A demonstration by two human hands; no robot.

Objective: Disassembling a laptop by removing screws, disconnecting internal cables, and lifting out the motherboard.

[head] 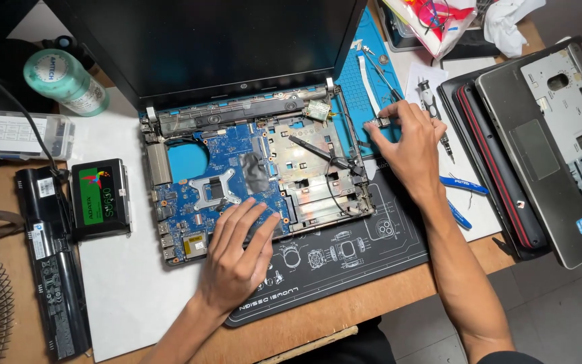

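Observation:
An opened laptop (pixel 250 108) lies on a black work mat (pixel 345 259), its blue motherboard (pixel 227 152) exposed below the dark screen. My left hand (pixel 237 253) rests flat on the lower edge of the motherboard, fingers spread and holding nothing. My right hand (pixel 409 138) is off the laptop's right side, over a blue mat (pixel 355 74). Its fingertips pinch a small circuit board (pixel 380 122) joined to the chassis by a black cable (pixel 345 165).
At left lie a solid-state drive (pixel 99 199), a long black battery (pixel 52 266), a clear parts box (pixel 18 135) and a green-capped bottle (pixel 65 81). At right are a screwdriver (pixel 432 108), blue-handled tweezers (pixel 463 185), stacked laptop covers (pixel 547 141) and a plastic bag (pixel 436 20).

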